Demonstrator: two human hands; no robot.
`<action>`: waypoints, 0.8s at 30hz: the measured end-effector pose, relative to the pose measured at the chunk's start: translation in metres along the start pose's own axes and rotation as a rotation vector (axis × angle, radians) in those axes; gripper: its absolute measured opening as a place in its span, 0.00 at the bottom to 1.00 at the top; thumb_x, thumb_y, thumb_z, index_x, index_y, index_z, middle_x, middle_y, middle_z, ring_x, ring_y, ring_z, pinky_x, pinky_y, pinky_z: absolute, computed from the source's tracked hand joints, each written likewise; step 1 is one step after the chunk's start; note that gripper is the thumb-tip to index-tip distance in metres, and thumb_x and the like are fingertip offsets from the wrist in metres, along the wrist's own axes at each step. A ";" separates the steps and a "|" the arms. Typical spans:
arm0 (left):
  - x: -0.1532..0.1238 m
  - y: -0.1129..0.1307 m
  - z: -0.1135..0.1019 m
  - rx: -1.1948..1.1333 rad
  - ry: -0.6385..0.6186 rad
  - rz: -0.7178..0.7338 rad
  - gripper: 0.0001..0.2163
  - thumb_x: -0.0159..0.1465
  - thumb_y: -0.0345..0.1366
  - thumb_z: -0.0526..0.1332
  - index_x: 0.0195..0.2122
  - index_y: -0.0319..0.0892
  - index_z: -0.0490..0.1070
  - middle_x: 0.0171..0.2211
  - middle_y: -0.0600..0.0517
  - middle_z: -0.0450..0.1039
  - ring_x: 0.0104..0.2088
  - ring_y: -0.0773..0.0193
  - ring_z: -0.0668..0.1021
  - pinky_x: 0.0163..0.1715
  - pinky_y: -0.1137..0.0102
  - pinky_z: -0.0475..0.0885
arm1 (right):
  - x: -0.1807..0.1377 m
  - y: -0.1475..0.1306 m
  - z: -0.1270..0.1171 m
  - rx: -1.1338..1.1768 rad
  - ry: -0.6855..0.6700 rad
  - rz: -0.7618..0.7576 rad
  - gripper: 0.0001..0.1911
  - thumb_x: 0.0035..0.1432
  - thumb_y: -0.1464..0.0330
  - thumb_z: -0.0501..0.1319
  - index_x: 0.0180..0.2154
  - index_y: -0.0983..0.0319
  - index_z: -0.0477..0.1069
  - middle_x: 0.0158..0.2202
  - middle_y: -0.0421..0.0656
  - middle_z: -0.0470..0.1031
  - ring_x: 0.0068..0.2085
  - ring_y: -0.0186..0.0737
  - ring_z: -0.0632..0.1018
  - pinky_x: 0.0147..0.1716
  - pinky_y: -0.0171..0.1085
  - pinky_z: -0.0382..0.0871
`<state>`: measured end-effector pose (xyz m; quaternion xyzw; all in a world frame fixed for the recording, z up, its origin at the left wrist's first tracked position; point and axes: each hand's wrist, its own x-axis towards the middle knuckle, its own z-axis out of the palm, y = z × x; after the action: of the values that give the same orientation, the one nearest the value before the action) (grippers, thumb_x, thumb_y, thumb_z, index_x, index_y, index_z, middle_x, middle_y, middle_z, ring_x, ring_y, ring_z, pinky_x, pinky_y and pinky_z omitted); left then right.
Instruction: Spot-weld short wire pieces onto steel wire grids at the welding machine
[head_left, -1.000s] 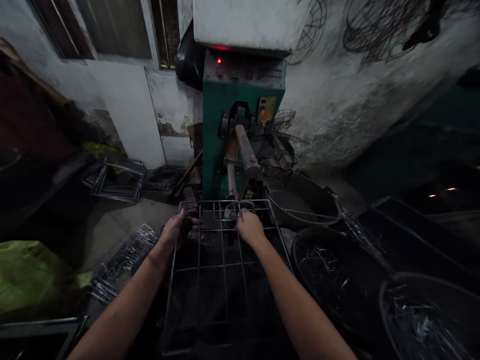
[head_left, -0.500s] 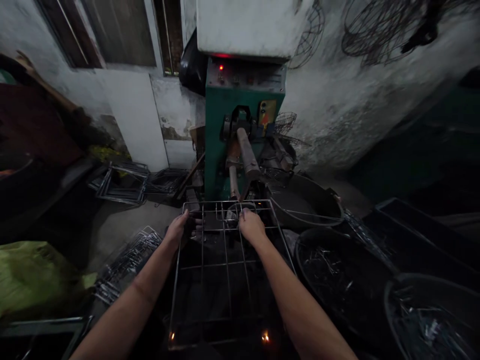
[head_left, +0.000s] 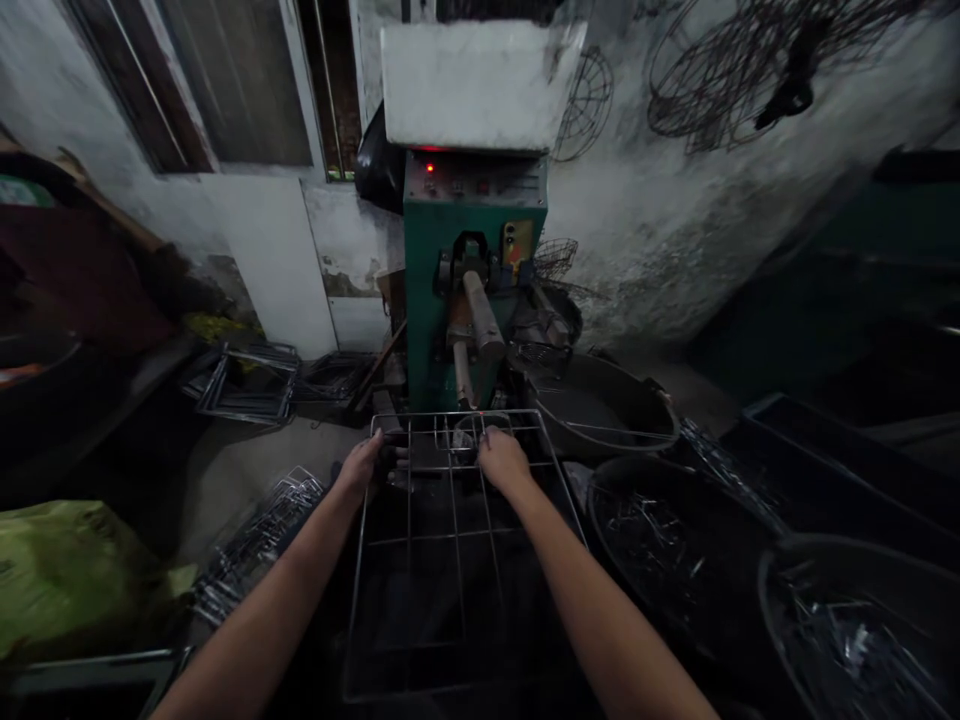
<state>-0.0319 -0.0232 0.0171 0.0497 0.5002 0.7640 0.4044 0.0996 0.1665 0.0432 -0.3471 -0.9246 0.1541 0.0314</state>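
Note:
A rectangular wire rack (head_left: 454,537) lies flat in front of me, its far edge close beneath the electrodes (head_left: 466,388) of a green spot welder (head_left: 420,300). My left hand (head_left: 362,462) grips the rack's far left corner, thumb on top and fingers partly hidden below the wires. Farther right, my right hand (head_left: 502,460) is closed at the far edge, near a small bent wire piece (head_left: 442,437). Whether the fingers pinch that small piece as well as the rack is too small to tell. A tiny red glow shows at the far wire near the electrode tip.
On the right stand dark basins (head_left: 600,480) of metal wire pieces. Stacked wire parts (head_left: 259,540) and a yellow-green sack (head_left: 67,570) lie on the left. Square frames (head_left: 247,385) rest by the wall. At far left, another person's arm (head_left: 112,200) shows.
The camera view has tilted up a little, so the welder sits lower in the picture. Bright sparks over the rack's near part are gone. Both hands keep their grip.

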 end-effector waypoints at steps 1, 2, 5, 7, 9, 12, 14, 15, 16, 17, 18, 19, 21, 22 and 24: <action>0.000 -0.001 0.005 0.007 -0.018 -0.010 0.17 0.66 0.40 0.50 0.46 0.32 0.68 0.26 0.42 0.76 0.21 0.64 0.77 0.14 0.77 0.64 | -0.002 0.006 0.000 -0.002 0.008 0.005 0.14 0.64 0.68 0.46 0.39 0.63 0.68 0.36 0.49 0.76 0.39 0.42 0.77 0.33 0.34 0.61; 0.000 -0.001 0.010 0.017 -0.042 -0.017 0.17 0.66 0.41 0.50 0.47 0.32 0.68 0.27 0.41 0.76 0.22 0.63 0.77 0.14 0.77 0.64 | -0.004 0.013 0.000 -0.004 0.022 0.009 0.13 0.64 0.69 0.47 0.39 0.64 0.68 0.35 0.48 0.76 0.39 0.41 0.76 0.33 0.33 0.61; 0.009 -0.003 0.025 0.050 -0.091 -0.027 0.20 0.66 0.43 0.51 0.49 0.31 0.66 0.28 0.39 0.77 0.22 0.61 0.78 0.14 0.75 0.64 | -0.006 0.032 -0.002 -0.007 0.079 0.024 0.12 0.63 0.71 0.47 0.38 0.64 0.69 0.35 0.48 0.76 0.38 0.39 0.76 0.32 0.32 0.59; 0.017 -0.004 0.033 0.072 -0.107 -0.022 0.20 0.66 0.43 0.51 0.51 0.31 0.66 0.27 0.40 0.77 0.22 0.60 0.78 0.14 0.75 0.65 | -0.004 0.041 -0.004 -0.006 0.104 0.040 0.12 0.63 0.71 0.47 0.37 0.65 0.69 0.34 0.48 0.76 0.38 0.39 0.76 0.32 0.32 0.58; 0.024 -0.004 0.038 0.094 -0.122 -0.016 0.21 0.66 0.43 0.51 0.52 0.31 0.65 0.28 0.39 0.77 0.23 0.60 0.78 0.15 0.75 0.65 | -0.001 0.046 -0.005 -0.001 0.111 0.056 0.13 0.63 0.70 0.47 0.36 0.65 0.69 0.33 0.47 0.75 0.37 0.39 0.76 0.30 0.32 0.58; 0.032 -0.005 0.042 0.113 -0.127 -0.024 0.21 0.66 0.43 0.50 0.52 0.31 0.64 0.28 0.39 0.77 0.23 0.60 0.78 0.15 0.75 0.65 | 0.004 0.050 -0.005 0.010 0.114 0.072 0.13 0.63 0.70 0.47 0.36 0.64 0.69 0.33 0.47 0.75 0.36 0.38 0.76 0.30 0.33 0.58; 0.036 -0.006 0.044 0.116 -0.124 -0.031 0.21 0.66 0.43 0.49 0.52 0.30 0.64 0.28 0.39 0.77 0.23 0.61 0.78 0.15 0.76 0.65 | 0.008 0.052 -0.004 0.009 0.115 0.073 0.13 0.63 0.70 0.47 0.36 0.64 0.69 0.33 0.47 0.75 0.36 0.38 0.76 0.31 0.33 0.58; 0.038 -0.007 0.044 0.116 -0.125 -0.030 0.21 0.66 0.43 0.50 0.52 0.30 0.64 0.28 0.39 0.77 0.23 0.61 0.78 0.15 0.76 0.65 | 0.009 0.053 -0.004 0.006 0.115 0.071 0.13 0.63 0.70 0.47 0.37 0.64 0.69 0.34 0.48 0.76 0.37 0.39 0.76 0.31 0.33 0.59; 0.040 -0.007 0.044 0.117 -0.130 -0.027 0.21 0.66 0.43 0.50 0.52 0.30 0.65 0.28 0.39 0.77 0.23 0.61 0.78 0.15 0.76 0.65 | 0.011 0.053 -0.004 0.001 0.117 0.070 0.13 0.63 0.70 0.47 0.37 0.65 0.70 0.34 0.48 0.76 0.37 0.39 0.76 0.31 0.33 0.59; 0.042 -0.008 0.043 0.119 -0.134 -0.022 0.22 0.66 0.44 0.50 0.51 0.30 0.65 0.29 0.38 0.77 0.23 0.60 0.78 0.16 0.75 0.66 | 0.012 0.054 -0.004 -0.003 0.118 0.071 0.13 0.63 0.70 0.47 0.37 0.65 0.70 0.34 0.48 0.76 0.38 0.40 0.76 0.32 0.33 0.60; 0.044 -0.009 0.043 0.120 -0.138 -0.015 0.22 0.65 0.44 0.51 0.51 0.30 0.65 0.29 0.38 0.77 0.24 0.60 0.78 0.16 0.75 0.66 | 0.013 0.055 -0.004 -0.004 0.115 0.073 0.13 0.63 0.70 0.47 0.38 0.65 0.70 0.34 0.49 0.76 0.38 0.40 0.76 0.33 0.33 0.60; 0.045 -0.009 0.043 0.121 -0.141 -0.008 0.22 0.65 0.45 0.51 0.51 0.30 0.65 0.29 0.38 0.77 0.24 0.60 0.78 0.16 0.74 0.67 | 0.013 0.055 -0.004 -0.005 0.110 0.079 0.14 0.63 0.70 0.47 0.38 0.65 0.70 0.34 0.49 0.76 0.38 0.41 0.76 0.33 0.34 0.60; 0.047 -0.010 0.043 0.119 -0.142 0.000 0.22 0.65 0.45 0.52 0.51 0.31 0.66 0.30 0.38 0.77 0.24 0.59 0.78 0.16 0.74 0.67 | 0.014 0.055 -0.006 -0.004 0.095 0.093 0.14 0.63 0.70 0.46 0.39 0.65 0.70 0.34 0.49 0.76 0.38 0.41 0.76 0.33 0.34 0.61; 0.048 -0.010 0.043 0.119 -0.143 -0.001 0.22 0.65 0.45 0.52 0.51 0.31 0.66 0.30 0.38 0.77 0.24 0.59 0.79 0.16 0.74 0.67 | 0.013 0.055 -0.007 -0.005 0.085 0.097 0.14 0.63 0.70 0.46 0.39 0.65 0.69 0.35 0.49 0.76 0.38 0.41 0.76 0.34 0.34 0.61; 0.047 -0.010 0.044 0.119 -0.137 -0.007 0.22 0.64 0.46 0.54 0.50 0.31 0.66 0.30 0.38 0.78 0.23 0.59 0.79 0.16 0.74 0.66 | 0.013 0.054 -0.008 -0.007 0.071 0.104 0.14 0.63 0.70 0.46 0.40 0.65 0.69 0.36 0.50 0.76 0.39 0.42 0.76 0.34 0.34 0.61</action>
<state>-0.0370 0.0418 0.0151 0.1239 0.5160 0.7266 0.4364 0.1255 0.2156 0.0332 -0.3999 -0.9041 0.1401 0.0548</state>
